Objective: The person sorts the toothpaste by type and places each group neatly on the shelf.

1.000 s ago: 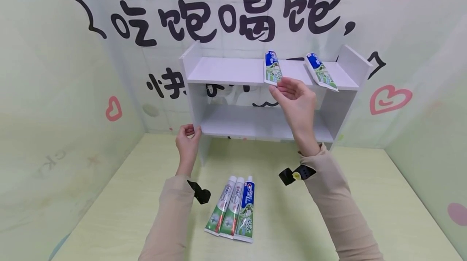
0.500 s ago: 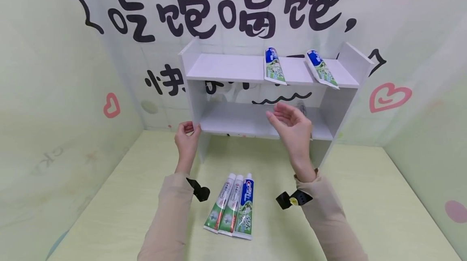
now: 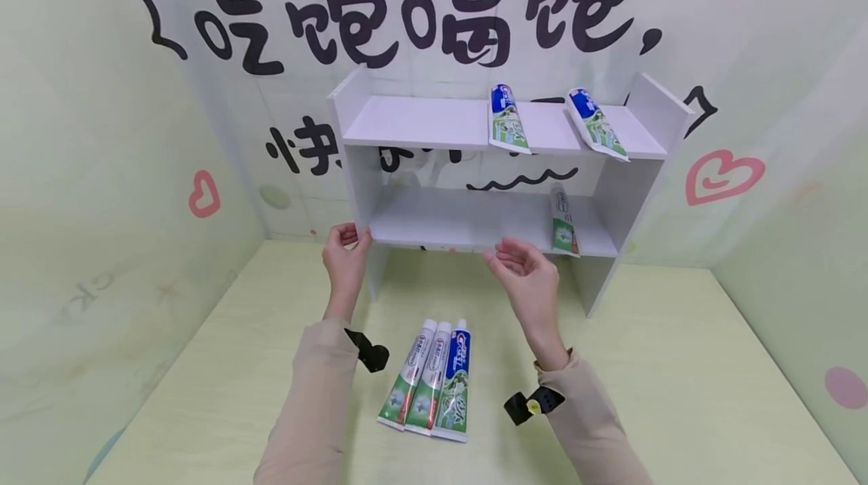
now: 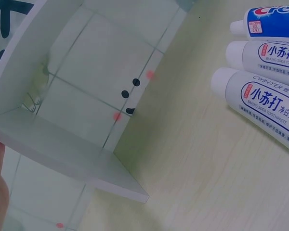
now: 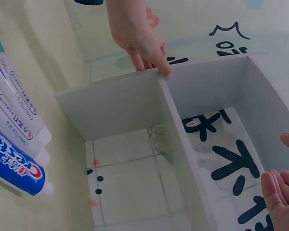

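My left hand (image 3: 346,251) holds the left side panel of a white two-tier shelf (image 3: 434,221), its thumb at the front edge. In the right wrist view the same left hand (image 5: 142,43) grips that panel. My right hand (image 3: 529,282) holds nothing, fingers loosely bent, in front of the lower tier. On the upper tier lie two blue-and-green Crest toothpaste tubes, one near the middle (image 3: 507,120) and one at the right (image 3: 597,125). A white-and-green toothpaste tube (image 3: 563,221) lies at the lower tier's right.
On the table (image 3: 224,364) in front of the shelf, side by side, lie two white-and-green toothpaste tubes, a left one (image 3: 409,376) and a middle one (image 3: 431,379), and a Crest tube (image 3: 456,383). A wall with black lettering (image 3: 475,10) stands behind the shelf.
My right hand has come away from the middle Crest tube on the upper tier and moved down, uncovering the tube on the lower tier. My left hand stays on the side panel.
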The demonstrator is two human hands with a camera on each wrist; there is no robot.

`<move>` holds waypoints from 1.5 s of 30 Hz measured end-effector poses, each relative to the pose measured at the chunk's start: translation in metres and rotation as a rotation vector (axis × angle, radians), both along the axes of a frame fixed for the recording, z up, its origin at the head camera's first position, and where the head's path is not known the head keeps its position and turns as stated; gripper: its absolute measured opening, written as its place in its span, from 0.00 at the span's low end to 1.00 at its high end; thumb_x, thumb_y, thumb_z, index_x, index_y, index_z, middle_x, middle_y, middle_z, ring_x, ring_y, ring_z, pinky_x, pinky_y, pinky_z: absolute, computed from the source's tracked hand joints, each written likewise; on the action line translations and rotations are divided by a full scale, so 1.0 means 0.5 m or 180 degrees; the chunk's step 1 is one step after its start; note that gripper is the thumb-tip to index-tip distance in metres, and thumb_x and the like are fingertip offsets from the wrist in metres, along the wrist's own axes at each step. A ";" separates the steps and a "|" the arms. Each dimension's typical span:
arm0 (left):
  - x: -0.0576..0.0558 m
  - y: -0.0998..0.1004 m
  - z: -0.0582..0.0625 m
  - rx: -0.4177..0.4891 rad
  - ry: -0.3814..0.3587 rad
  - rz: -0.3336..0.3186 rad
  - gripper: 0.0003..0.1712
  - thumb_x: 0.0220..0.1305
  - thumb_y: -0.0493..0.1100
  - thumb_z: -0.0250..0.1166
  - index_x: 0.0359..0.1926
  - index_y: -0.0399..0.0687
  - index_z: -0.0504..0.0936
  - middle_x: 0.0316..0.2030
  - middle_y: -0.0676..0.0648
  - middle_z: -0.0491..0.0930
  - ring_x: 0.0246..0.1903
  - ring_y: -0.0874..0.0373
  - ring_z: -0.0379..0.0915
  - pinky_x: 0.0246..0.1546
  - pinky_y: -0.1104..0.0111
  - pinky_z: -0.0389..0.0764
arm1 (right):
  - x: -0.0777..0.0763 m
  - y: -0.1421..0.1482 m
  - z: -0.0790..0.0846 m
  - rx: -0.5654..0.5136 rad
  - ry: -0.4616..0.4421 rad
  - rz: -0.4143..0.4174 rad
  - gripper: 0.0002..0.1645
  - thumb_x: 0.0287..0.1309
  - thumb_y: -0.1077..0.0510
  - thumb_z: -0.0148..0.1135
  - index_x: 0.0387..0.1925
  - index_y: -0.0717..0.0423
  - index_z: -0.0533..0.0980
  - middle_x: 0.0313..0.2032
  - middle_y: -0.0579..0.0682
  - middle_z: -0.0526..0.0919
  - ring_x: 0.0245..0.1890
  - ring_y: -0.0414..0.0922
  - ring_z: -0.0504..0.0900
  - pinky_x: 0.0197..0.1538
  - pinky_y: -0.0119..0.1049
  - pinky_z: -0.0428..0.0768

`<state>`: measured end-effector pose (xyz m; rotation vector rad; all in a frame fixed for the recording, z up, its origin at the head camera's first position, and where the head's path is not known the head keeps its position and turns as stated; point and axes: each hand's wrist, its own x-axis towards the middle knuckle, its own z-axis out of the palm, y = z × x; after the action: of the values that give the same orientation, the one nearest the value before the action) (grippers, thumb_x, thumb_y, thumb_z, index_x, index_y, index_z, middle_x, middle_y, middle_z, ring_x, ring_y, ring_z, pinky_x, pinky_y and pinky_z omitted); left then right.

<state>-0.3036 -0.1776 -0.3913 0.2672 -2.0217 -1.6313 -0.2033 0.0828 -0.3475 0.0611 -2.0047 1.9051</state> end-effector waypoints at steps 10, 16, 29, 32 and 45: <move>0.002 0.000 0.000 0.0036 -0.0010 -0.0011 0.18 0.55 0.40 0.62 0.44 0.36 0.73 0.40 0.41 0.77 0.40 0.55 0.73 0.32 0.81 0.73 | 0.014 -0.018 -0.089 0.0159 -0.0488 0.0049 0.28 0.44 0.56 0.70 0.48 0.63 0.74 0.44 0.61 0.81 0.41 0.49 0.81 0.41 0.23 0.79; 0.002 0.001 0.004 0.0059 -0.0025 -0.0019 0.18 0.54 0.41 0.63 0.44 0.36 0.73 0.40 0.41 0.77 0.40 0.56 0.72 0.34 0.79 0.74 | 0.019 -0.026 -0.134 0.0243 -0.0730 0.0088 0.30 0.45 0.56 0.69 0.49 0.67 0.72 0.45 0.64 0.79 0.42 0.50 0.80 0.44 0.30 0.80; -0.002 0.002 0.001 0.0064 0.0006 0.0013 0.18 0.54 0.41 0.63 0.44 0.36 0.73 0.40 0.42 0.77 0.40 0.56 0.72 0.33 0.80 0.73 | 0.032 -0.036 -0.214 0.0594 -0.1383 0.0312 0.35 0.44 0.54 0.70 0.51 0.69 0.70 0.45 0.64 0.79 0.43 0.51 0.79 0.44 0.37 0.81; -0.003 0.002 0.001 0.0057 0.0017 0.0004 0.18 0.54 0.41 0.63 0.44 0.36 0.73 0.40 0.42 0.77 0.40 0.56 0.72 0.33 0.80 0.73 | 0.043 -0.038 -0.229 0.0688 -0.1518 0.0397 0.35 0.44 0.53 0.70 0.51 0.70 0.70 0.44 0.63 0.79 0.43 0.52 0.79 0.44 0.38 0.81; -0.002 0.000 0.001 0.0025 0.0053 0.0012 0.18 0.54 0.41 0.63 0.44 0.35 0.73 0.40 0.41 0.77 0.40 0.56 0.72 0.33 0.80 0.72 | 0.080 -0.060 -0.261 0.1121 -0.1674 0.0717 0.36 0.39 0.54 0.72 0.46 0.74 0.70 0.38 0.61 0.79 0.35 0.46 0.80 0.40 0.36 0.81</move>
<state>-0.3044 -0.1776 -0.3908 0.2593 -2.0015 -1.6343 -0.1631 0.0528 -0.4780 -0.1433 -2.7771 1.8027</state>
